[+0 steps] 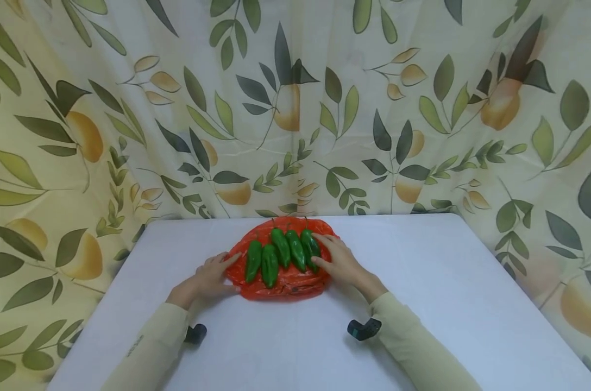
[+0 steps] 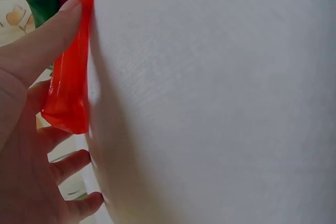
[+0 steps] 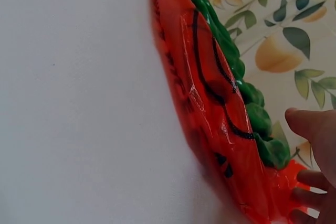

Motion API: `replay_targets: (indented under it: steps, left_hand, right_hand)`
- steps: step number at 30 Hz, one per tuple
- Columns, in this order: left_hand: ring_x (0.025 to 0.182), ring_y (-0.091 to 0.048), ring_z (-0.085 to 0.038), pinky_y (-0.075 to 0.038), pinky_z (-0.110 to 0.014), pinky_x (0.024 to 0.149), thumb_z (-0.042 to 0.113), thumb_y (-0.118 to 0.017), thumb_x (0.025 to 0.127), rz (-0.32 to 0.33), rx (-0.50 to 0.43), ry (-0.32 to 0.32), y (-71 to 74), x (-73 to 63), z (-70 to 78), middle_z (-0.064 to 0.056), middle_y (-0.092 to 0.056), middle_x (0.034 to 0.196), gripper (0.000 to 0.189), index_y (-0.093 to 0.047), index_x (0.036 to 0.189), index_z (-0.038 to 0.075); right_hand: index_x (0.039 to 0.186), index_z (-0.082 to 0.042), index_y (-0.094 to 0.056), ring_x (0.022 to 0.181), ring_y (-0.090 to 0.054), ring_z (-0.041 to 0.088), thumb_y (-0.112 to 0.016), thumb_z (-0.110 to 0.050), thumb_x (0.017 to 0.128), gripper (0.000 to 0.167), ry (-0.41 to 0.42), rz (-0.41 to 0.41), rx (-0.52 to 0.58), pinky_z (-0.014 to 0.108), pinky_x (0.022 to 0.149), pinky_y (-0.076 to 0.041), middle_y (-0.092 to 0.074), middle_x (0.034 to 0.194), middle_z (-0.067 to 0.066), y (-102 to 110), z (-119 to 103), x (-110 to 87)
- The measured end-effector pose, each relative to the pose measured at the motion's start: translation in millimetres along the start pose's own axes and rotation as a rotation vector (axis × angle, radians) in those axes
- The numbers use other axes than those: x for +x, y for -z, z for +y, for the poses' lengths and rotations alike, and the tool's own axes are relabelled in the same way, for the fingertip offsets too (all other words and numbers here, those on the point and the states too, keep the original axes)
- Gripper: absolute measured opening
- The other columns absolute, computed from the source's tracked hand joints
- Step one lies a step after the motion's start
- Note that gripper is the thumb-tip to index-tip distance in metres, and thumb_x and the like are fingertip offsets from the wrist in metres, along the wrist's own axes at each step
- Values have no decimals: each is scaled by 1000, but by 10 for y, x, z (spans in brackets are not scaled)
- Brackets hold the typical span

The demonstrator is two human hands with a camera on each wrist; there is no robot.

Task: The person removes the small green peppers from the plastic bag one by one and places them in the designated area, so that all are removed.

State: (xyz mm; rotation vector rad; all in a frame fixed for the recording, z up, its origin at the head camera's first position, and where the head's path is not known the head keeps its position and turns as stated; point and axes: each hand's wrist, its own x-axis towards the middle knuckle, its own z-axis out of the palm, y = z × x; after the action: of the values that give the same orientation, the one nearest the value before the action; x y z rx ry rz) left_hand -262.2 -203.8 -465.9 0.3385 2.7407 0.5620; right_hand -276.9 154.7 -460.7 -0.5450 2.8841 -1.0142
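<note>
Several glossy green peppers [image 1: 282, 247] lie side by side on a crumpled red plastic bag [image 1: 285, 292] near the table's far edge. At the bag's left end is my left hand [image 1: 208, 279], its thumb and fingers spread. The left wrist view shows that thumb touching the red plastic [image 2: 71, 87], with the other fingers spread along the table. My right hand [image 1: 341, 262] reaches over the bag's right side, fingers spread close by the rightmost pepper [image 1: 310, 250]. Black marks show on the bag's front side [image 3: 210, 95] in the right wrist view.
A white-covered table [image 1: 295, 347] extends beneath everything. Behind it and along both sides hangs a curtain [image 1: 295, 163] with a leaf and fruit print. Dark wrist cameras stick out from the left sleeve [image 1: 153, 347] and the right sleeve [image 1: 413, 336].
</note>
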Motion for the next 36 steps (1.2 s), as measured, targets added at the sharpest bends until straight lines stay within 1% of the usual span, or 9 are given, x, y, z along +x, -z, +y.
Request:
replay_targets:
  steps: [5,7,11,13,19,24,28,34,36]
  left_hand:
    - [150,-22,-46,-25,-74,116,47,-78,85,-4,5,6,-16,9,-2,-17,-24,167,93,-28,161,27]
    - [151,-22,-45,-25,-74,116,47,-78,84,-4,5,18,-18,4,-3,-16,-23,167,94,-28,161,28]
    - [152,-21,-45,-29,-74,114,48,-77,85,-11,5,21,-16,7,-17,-12,-22,169,93,-27,161,30]
    - [152,-21,-44,-30,-74,114,50,-76,85,-15,3,20,-13,13,-18,-11,-21,169,93,-27,161,31]
    - [151,-23,-45,-30,-74,114,48,-76,86,-12,12,4,2,5,13,-12,-22,169,91,-28,161,28]
    - [150,-25,-43,-35,-74,111,45,-77,86,-8,8,1,8,-7,50,-12,-24,168,91,-29,161,27]
    - [150,-25,-42,-37,-73,110,42,-79,86,-10,-15,6,-12,-19,57,-11,-25,168,90,-31,160,26]
    - [149,-27,-41,-39,-72,110,39,-80,85,-8,-38,22,-27,-19,30,-11,-27,167,89,-33,160,26]
    - [149,-27,-40,-39,-71,109,39,-80,85,-13,-46,36,-19,-19,27,-11,-27,167,90,-32,159,27]
  right_hand:
    - [157,-18,-36,144,-39,41,-68,-29,97,69,-11,-13,-9,68,115,-35,-43,157,18,11,27,51]
    - [157,-18,-37,144,-40,42,-68,-29,98,68,-1,-22,-14,69,115,-34,-43,156,19,14,34,71]
    - [157,-17,-38,145,-40,42,-67,-26,98,66,18,-33,-15,69,116,-32,-44,156,18,16,54,91]
    - [156,-16,-39,146,-40,41,-67,-25,98,65,24,-37,-6,68,117,-32,-44,157,17,15,65,95]
    - [156,-15,-39,147,-40,40,-65,-24,99,64,33,-72,5,64,118,-35,-45,158,16,-4,51,125]
    - [156,-14,-39,144,-44,40,-64,-22,100,63,19,-83,19,63,116,-37,-47,156,17,-29,38,139]
    - [156,-13,-39,142,-46,40,-63,-19,100,61,13,-89,27,62,116,-38,-48,154,18,-78,62,147]
    - [156,-19,-39,143,-45,39,-61,-19,101,60,-15,-100,66,63,116,-38,-48,155,17,-160,93,169]
    - [156,-19,-40,143,-45,39,-62,-19,101,60,-17,-96,79,63,116,-38,-48,155,17,-176,96,174]
